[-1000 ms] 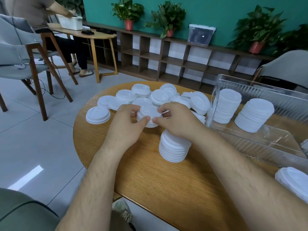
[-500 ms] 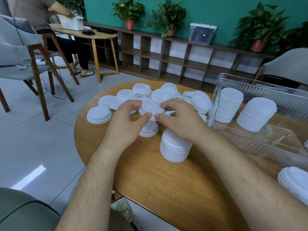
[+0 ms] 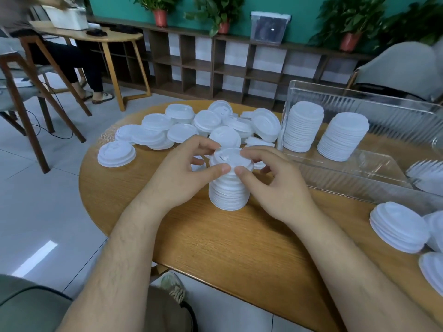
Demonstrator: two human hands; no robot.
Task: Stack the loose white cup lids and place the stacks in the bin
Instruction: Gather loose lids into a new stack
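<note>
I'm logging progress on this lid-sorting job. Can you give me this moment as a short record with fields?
left hand: pinches the top lid with thumb and fingers
right hand: pinches the same lid from the other side
working stack: upright on the table, under the top lid
bin: clear, holds two finished stacks side by side
loose lids: heaped beyond the hands, not yet stacked
other lids: near the table's right edge

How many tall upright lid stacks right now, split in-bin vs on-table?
Tall stacks in the clear bin: 2
Tall stack on the table, gripped at its top by the left hand and right hand: 1
Total: 3
Loose lids and short piles not counted.
</note>
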